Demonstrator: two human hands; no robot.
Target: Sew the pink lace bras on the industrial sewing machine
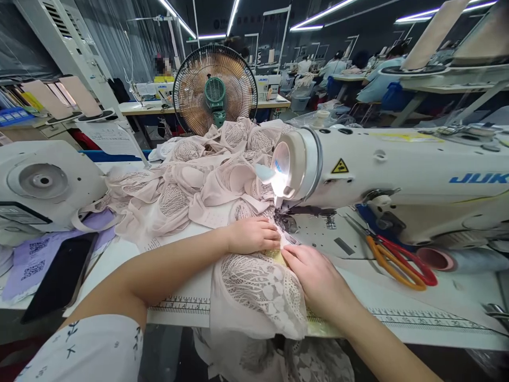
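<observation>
A pale pink lace bra point(258, 286) lies at the front edge of the sewing table, part of it hanging below. My left hand point(253, 235) rests flat on its upper part, fingers stretched toward the needle area. At the bra's right edge, my right hand point(316, 270) has its thumb and fingers closed on the fabric; the fingertips are partly hidden. Both hands are just in front of the lit presser foot point(280, 215) of a white sewing machine point(358, 164). A strip of yellowish material point(275, 255) shows between the hands.
A heap of similar bras point(199, 175) lies behind my left hand. Scissors with orange and red handles point(397, 265) and a thread cone point(473, 260) lie right. A phone point(59, 276) lies left on purple paper point(24, 265). Behind the heap stands a large fan point(215, 90).
</observation>
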